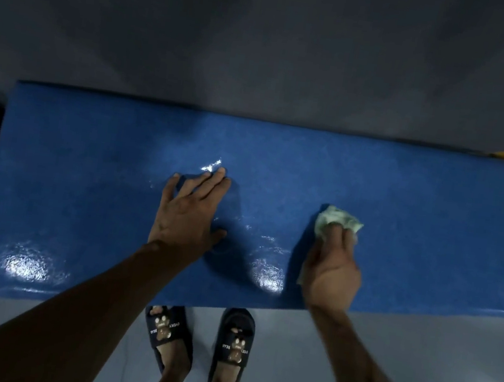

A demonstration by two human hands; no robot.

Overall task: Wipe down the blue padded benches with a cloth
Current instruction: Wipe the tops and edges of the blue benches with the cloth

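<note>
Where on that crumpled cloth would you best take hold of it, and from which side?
Probably the bunched middle of the cloth, coming from above on the near side, as the right hand does now. It lies as a soft wad on the flat bench, so fingers curled over the top can press it down while wiping. The left hand rests flat.

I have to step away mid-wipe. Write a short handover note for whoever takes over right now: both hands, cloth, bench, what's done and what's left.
Left hand: open, fingers flat, pressing on the blue bench near its middle.
Right hand: holds the crumpled pale cloth against the bench top, right of the left hand.
Done: glossy patches between the hands and at the bench's near left corner may be wiped wet areas; this could be only glare.
Left: the stretch to the right of the cloth looks matte, so probably unwiped; the right end runs out of frame. Other benches are not in view.
</note>
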